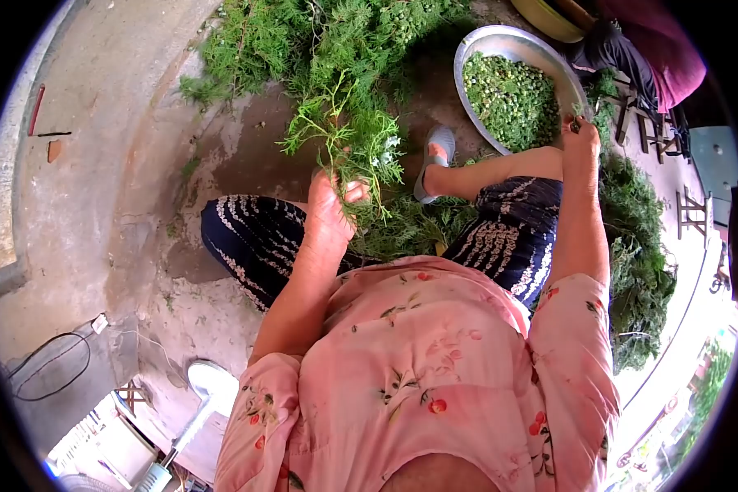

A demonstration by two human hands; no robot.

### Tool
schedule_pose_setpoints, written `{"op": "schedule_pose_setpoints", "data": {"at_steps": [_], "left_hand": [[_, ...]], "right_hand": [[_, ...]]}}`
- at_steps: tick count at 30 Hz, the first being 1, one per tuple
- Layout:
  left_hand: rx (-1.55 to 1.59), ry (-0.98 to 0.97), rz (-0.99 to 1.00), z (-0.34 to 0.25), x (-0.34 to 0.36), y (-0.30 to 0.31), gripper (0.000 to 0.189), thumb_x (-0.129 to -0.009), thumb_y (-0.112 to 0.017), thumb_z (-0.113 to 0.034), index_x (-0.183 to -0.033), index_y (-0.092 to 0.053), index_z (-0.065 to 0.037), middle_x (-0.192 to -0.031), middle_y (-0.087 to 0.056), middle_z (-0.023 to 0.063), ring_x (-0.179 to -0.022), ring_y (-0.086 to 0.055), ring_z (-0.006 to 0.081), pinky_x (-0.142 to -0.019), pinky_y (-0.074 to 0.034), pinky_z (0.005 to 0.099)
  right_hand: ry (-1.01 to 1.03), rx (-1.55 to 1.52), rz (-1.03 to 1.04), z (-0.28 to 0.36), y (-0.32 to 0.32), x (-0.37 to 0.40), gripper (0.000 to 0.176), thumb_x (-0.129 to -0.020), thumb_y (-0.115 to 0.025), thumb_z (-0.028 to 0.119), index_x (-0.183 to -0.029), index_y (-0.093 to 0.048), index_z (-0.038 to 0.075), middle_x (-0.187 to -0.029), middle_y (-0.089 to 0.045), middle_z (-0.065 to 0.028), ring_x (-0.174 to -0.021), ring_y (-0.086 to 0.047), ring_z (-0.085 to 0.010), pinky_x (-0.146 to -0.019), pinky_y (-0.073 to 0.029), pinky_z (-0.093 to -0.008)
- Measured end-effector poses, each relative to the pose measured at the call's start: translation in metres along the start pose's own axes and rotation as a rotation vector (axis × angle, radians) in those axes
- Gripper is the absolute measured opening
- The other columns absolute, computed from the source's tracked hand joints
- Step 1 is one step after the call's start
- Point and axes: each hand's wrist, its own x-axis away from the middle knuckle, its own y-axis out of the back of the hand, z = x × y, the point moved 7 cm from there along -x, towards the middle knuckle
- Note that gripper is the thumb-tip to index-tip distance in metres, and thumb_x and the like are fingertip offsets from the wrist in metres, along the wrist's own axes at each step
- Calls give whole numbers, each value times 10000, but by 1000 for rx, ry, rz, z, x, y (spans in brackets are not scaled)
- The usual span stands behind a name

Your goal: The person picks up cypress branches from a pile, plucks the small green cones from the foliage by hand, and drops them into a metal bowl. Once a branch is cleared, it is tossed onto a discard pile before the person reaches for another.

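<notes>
My left hand (pixel 334 205) is closed round the stem of a leafy green sprig (pixel 344 143), which stands up from the fingers in front of my left knee. Over the right rim of a wide metal basin (pixel 562 70), my right hand (pixel 580 131) has its fingers pressed together, with something small and dark at the fingertips that I cannot make out. Small pale green cones and leaf bits (pixel 512 94) lie in the basin.
A large heap of green branches (pixel 303 41) lies ahead. More cut greenery (pixel 640 254) is piled at the right, and some lies between my legs. Another person's dark-clad leg (pixel 619 53) and wooden stool legs (pixel 648 131) are at the upper right.
</notes>
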Motion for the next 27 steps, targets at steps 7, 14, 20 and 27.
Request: {"op": "schedule_pose_setpoints", "data": {"at_steps": [7, 14, 20, 27], "left_hand": [[112, -3, 145, 1, 3, -16, 127, -876, -451, -151, -909, -518, -50, -646, -471, 36, -510, -422, 103, -448, -394, 233], [-28, -141, -86, -4, -8, -21, 113, -852, -471, -200, -885, -494, -94, -586, -415, -13, -478, -386, 81, -434, -347, 198], [-64, -180, -63, -1, 0, -37, 211, -875, -477, -226, -923, -547, -33, -793, -580, 53, -665, -540, 144, -590, -467, 258], [-348, -365, -124, -8, 4, -24, 268, -830, -594, -220, -1027, -567, -41, -966, -592, 42, -871, -547, 132, -767, -445, 286]], "right_hand": [[-509, -1351, 239, 65, -21, 34, 144, -800, -601, 83, -931, -614, 26, -735, -592, -47, -627, -566, -128, -537, -464, -235], [-122, -1196, 986, 216, -2, 192, 180, -820, -616, 158, -954, -634, 38, -708, -596, -13, -510, -506, -54, -456, -423, -185], [151, -1074, 712, 247, -7, 219, 119, -811, -612, 119, -841, -608, 4, -648, -571, -17, -561, -509, -89, -572, -419, -216], [301, -835, 492, 251, -2, 206, 135, -754, -633, 134, -830, -613, 25, -722, -615, -107, -692, -563, -227, -868, -315, -347]]}}
